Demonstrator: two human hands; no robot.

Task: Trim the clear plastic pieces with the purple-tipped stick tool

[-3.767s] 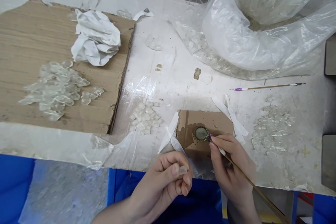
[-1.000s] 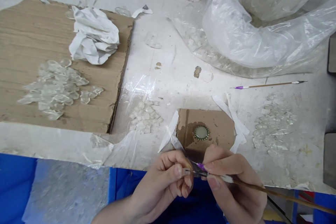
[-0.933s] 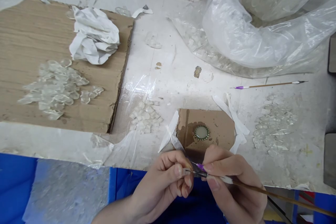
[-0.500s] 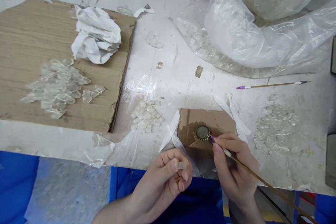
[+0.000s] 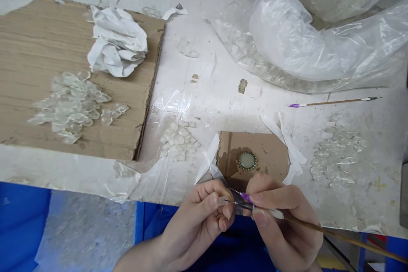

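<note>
Perhaps the glass chip pinched in the left hand could slip and drop if the right hand, gripping a thin purple-tipped stick, knocks it.

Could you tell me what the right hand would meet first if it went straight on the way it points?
Probably the clear piece in the left hand, where the wooden-handled tool of the right hand points; depth is hard to judge.

Left hand and right hand bare; fingernails short, rounded; left forearm uncovered to frame edge.
</note>
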